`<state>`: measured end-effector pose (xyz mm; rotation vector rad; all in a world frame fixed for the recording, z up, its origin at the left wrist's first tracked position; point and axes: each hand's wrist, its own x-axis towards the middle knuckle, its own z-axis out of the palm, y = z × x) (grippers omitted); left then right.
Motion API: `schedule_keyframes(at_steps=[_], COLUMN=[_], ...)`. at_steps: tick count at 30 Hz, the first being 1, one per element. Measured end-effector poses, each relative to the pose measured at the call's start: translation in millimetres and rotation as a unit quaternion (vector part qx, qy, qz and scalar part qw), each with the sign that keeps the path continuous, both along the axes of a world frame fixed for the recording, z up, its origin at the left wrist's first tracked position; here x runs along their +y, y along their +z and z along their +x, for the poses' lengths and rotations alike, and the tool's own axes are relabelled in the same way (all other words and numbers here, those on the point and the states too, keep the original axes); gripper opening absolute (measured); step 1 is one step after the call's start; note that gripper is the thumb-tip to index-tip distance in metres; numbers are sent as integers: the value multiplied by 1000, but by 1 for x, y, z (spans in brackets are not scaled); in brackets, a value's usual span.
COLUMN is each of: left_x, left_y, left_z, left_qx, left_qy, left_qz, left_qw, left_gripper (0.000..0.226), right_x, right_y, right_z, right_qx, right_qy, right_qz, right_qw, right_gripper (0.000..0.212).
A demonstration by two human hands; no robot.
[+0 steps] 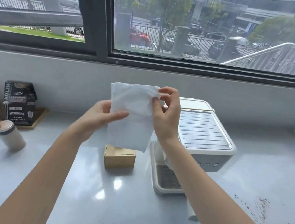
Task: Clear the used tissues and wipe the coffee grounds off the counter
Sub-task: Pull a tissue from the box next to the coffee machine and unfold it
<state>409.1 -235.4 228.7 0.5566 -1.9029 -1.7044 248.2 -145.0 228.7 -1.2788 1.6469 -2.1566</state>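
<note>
I hold a clean white tissue [131,113] up in the air above the counter, between both hands. My left hand [100,117] pinches its left edge with the thumb across the front. My right hand [164,115] grips its top right corner with fingertips. Below the hanging tissue stands a wooden tissue box [119,157]. Dark coffee grounds [260,211] lie scattered on the grey counter [95,207] at the right, well away from both hands. No used tissues show in this view.
A white coffee machine [204,135] with its drip tray [166,178] stands right of the box. A black coffee bag [19,102] sits on a wooden board [39,118] at the left, a capped cup [9,135] before it. A window runs behind.
</note>
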Motion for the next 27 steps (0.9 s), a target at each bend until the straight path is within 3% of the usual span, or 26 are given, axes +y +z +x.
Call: schedule_keyframes(at_steps=[4,7,12,15,18,24,27], left_x=[43,76,141,186,226,295,313], left_y=[3,8,8,-8,-30,-67,-85], left_z=[-13,-30,-67,-90,-110,-148,-163], left_qx=[10,34,56,35,12,-3,-52], left_qy=[16,48,41,-27,-76,-118,-155], left_qz=[-4,-17,8,67,108,186,202], left_qw=[1000,998,998,997,991,975,966], left_gripper=[21,15,12,16,21,19,40], right_x=[44,82,165,220,270,352,378], right_y=[4,7,-10,-26,-40,-67,-80], right_z=[-14,-34,-64,-83,-107,-143,-160], right_qx=[-105,-213,-226,-239,-244,-312,-318], right_qy=[36,147,282,254,210,206,177], right_qz=[18,103,149,164,200,228,266], right_qw=[994,960,920,923,925,899,893], right_gripper=[19,29,26,18,24,24,26])
